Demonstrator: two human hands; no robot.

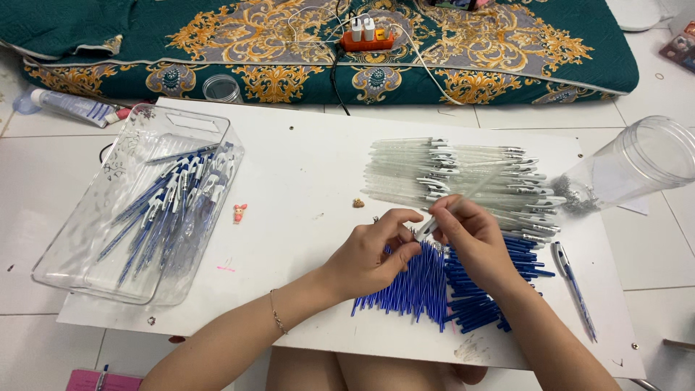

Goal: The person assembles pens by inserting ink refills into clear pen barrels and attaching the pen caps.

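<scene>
Pen barrel of clear slim plastic (463, 197) is pinched at its lower end by right hand (474, 235), at 12 o'clock of the blue refill heap (427, 286). Left hand (376, 253) has thumb and forefinger closed narrowly on something too small to tell. Judged light, stiff, smooth and slippery; best gripped near the tip end.

Home floor: tiled floor (673, 246), patterned mattress (217, 36), power strip (368, 40) with chargers, low white board (304, 166).
</scene>
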